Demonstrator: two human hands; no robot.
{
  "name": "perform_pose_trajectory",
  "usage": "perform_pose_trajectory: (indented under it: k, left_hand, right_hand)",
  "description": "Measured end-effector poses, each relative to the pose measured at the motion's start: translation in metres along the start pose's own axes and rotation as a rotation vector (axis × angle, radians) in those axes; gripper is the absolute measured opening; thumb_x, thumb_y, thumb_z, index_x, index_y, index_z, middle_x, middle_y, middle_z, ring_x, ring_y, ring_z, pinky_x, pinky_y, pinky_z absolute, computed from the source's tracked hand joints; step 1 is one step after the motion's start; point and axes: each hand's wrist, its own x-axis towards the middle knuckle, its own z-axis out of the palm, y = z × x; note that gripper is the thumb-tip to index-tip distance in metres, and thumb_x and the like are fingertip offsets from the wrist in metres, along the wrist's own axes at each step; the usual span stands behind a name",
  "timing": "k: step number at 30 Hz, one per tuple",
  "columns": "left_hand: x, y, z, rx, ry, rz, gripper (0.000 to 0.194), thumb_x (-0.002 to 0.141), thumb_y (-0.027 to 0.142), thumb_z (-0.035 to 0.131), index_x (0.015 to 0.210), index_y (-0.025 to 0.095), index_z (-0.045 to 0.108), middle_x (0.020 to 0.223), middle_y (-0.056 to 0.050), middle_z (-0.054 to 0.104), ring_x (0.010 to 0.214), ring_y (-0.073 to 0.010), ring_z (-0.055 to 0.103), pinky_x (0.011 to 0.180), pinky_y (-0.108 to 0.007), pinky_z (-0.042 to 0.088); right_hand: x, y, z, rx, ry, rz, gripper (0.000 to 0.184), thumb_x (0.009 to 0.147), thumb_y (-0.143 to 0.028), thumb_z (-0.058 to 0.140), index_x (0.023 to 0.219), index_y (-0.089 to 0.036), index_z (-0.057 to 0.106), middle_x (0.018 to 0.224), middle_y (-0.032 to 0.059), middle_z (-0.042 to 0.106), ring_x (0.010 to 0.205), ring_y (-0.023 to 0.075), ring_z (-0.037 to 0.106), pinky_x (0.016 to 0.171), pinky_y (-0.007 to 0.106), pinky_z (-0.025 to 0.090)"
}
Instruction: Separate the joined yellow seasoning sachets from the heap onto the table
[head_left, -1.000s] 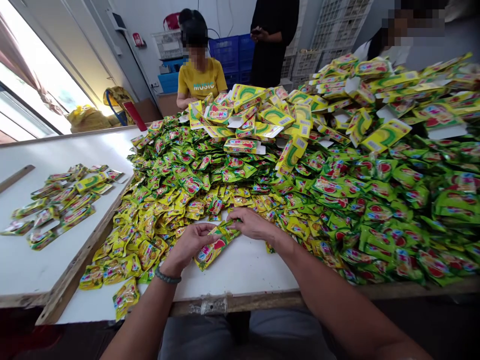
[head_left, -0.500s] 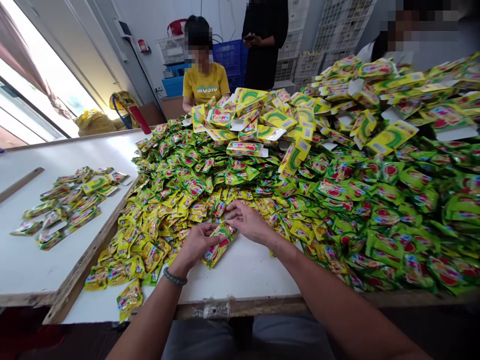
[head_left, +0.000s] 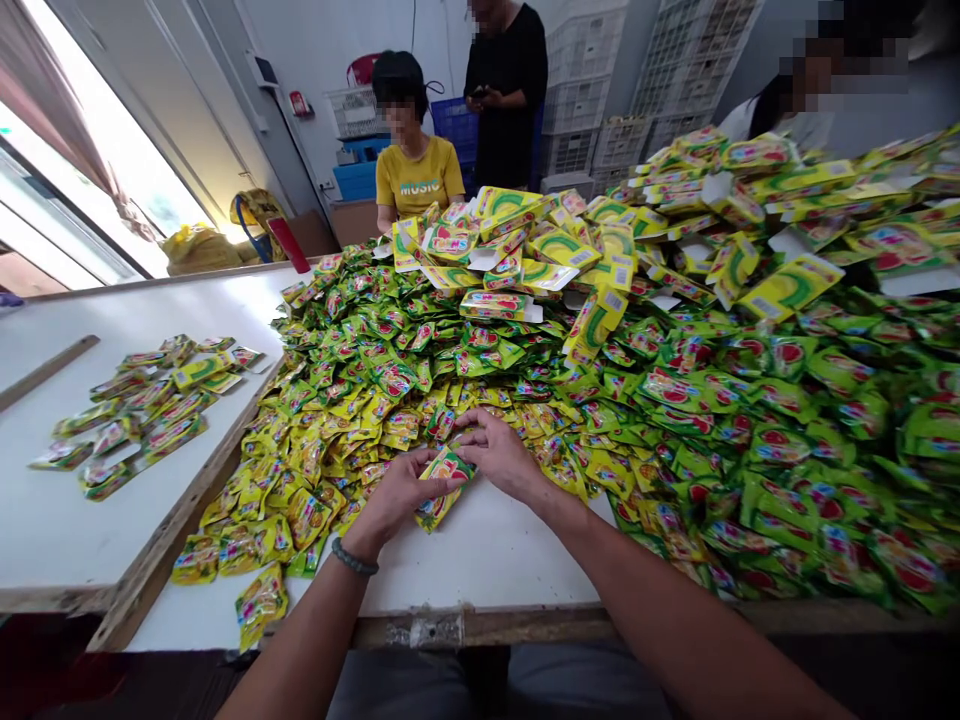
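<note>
A small yellow and green carton [head_left: 436, 511] with red fruit printing is tilted between my hands, just above the bare white tabletop [head_left: 495, 560]. My left hand [head_left: 397, 492] grips its near left side, thumb across the face. At the upper end of the carton my right hand [head_left: 501, 458] has its fingers bent inward and closed around that end, partly hiding it. Whether a packet is also in those fingers cannot be made out. Small yellow packets [head_left: 322, 450] lie heaped just beyond and beside my hands, with green packets [head_left: 480, 350] piled behind them.
Unfilled-looking cartons [head_left: 517, 240] are stacked atop the heap. Several cartons [head_left: 154, 400] lie left of a wooden strip [head_left: 191, 510]. Green packets [head_left: 795, 480] cover the right side. One person in a yellow shirt [head_left: 420, 180] sits opposite; another in black [head_left: 514, 95] stands behind.
The carton has tipped to a different angle between my hands, and its face shows more shortened. Both hands stay close around it. The view has shifted slightly; the seated person's head has turned.
</note>
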Motion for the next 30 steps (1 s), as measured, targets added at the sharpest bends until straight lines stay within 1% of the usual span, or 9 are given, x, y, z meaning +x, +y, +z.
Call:
perform_pose_trajectory:
  k: [2,4,9,15,19,25,27,28,30]
  left_hand:
    - [0.000,-0.002,-0.001,-0.025,0.050,0.003,0.037,0.063,0.031,0.077,0.093,0.013,0.065,0.077,-0.002,0.066,0.059,-0.0094,0.054,0.056,-0.019,0.042]
    - [-0.001,-0.002,-0.001,-0.041,0.101,0.015,0.038,0.061,0.031,0.078,0.092,0.013,0.064,0.076,-0.001,0.066,0.058,-0.0093,0.053,0.055,-0.019,0.042]
    - [-0.003,-0.002,0.005,-0.012,0.163,0.047,0.039,0.058,0.031,0.079,0.088,0.012,0.064,0.074,-0.001,0.065,0.059,-0.0100,0.053,0.056,-0.019,0.041]
    - [0.000,-0.003,0.007,0.013,0.167,0.050,0.040,0.059,0.031,0.078,0.090,0.012,0.064,0.075,-0.002,0.065,0.059,-0.0110,0.053,0.054,-0.020,0.041]
    - [-0.006,-0.001,0.007,0.049,0.140,0.080,0.031,0.061,0.030,0.076,0.084,0.012,0.065,0.070,-0.001,0.063,0.057,-0.0100,0.050,0.053,-0.020,0.039]
    - [-0.012,-0.003,0.016,0.010,0.104,0.082,0.032,0.060,0.034,0.076,0.080,0.013,0.064,0.072,-0.003,0.064,0.058,-0.0113,0.051,0.055,-0.022,0.040]
    - [-0.018,0.005,0.007,0.058,0.105,0.040,0.033,0.059,0.036,0.076,0.079,0.013,0.065,0.068,-0.002,0.064,0.054,-0.0108,0.050,0.052,-0.022,0.040]
    - [-0.023,0.014,-0.004,0.112,0.128,0.015,0.034,0.059,0.038,0.076,0.079,0.013,0.065,0.067,-0.002,0.064,0.052,-0.0110,0.050,0.050,-0.022,0.039]
    - [-0.039,0.042,-0.040,0.254,0.277,0.007,0.038,0.058,0.042,0.076,0.080,0.013,0.066,0.065,-0.003,0.064,0.052,-0.0132,0.052,0.049,-0.024,0.041]
  right_hand:
    - [-0.002,-0.003,-0.002,-0.136,0.032,-0.112,0.030,0.072,-0.016,0.061,0.100,-0.023,0.053,0.080,-0.0013,0.069,0.075,0.0150,0.065,0.070,0.027,0.049]
    - [-0.007,-0.008,-0.003,-0.251,0.025,-0.166,0.030,0.075,-0.018,0.060,0.104,-0.025,0.054,0.083,-0.0011,0.071,0.076,0.0154,0.065,0.072,0.027,0.048]
    - [-0.016,-0.017,-0.002,-0.419,-0.080,-0.148,0.030,0.078,-0.020,0.058,0.108,-0.026,0.052,0.081,-0.0032,0.072,0.071,0.0157,0.064,0.065,0.025,0.044]
    - [-0.015,-0.018,-0.004,-0.358,-0.125,-0.113,0.032,0.079,-0.021,0.057,0.109,-0.026,0.047,0.084,-0.0038,0.071,0.068,0.0140,0.062,0.062,0.023,0.040]
    - [-0.016,-0.015,-0.002,-0.338,-0.216,-0.096,0.033,0.078,-0.021,0.057,0.109,-0.026,0.047,0.070,-0.0051,0.068,0.063,0.0146,0.059,0.059,0.023,0.038]
    - [-0.016,-0.008,0.002,-0.180,-0.336,-0.031,0.036,0.078,-0.020,0.053,0.113,-0.023,0.047,0.056,-0.0084,0.060,0.048,0.0105,0.049,0.049,0.020,0.031]
    - [-0.015,-0.005,0.001,-0.083,-0.339,-0.041,0.031,0.080,-0.021,0.052,0.110,-0.022,0.047,0.064,-0.0058,0.064,0.053,0.0110,0.054,0.052,0.020,0.036]
    - [-0.013,-0.003,0.000,-0.023,-0.311,-0.055,0.028,0.080,-0.022,0.051,0.108,-0.022,0.048,0.071,-0.0034,0.067,0.059,0.0121,0.059,0.056,0.022,0.041]
    - [-0.008,0.000,-0.004,0.036,-0.182,-0.090,0.022,0.082,-0.023,0.050,0.103,-0.021,0.048,0.083,0.0010,0.069,0.072,0.0146,0.064,0.066,0.026,0.046]
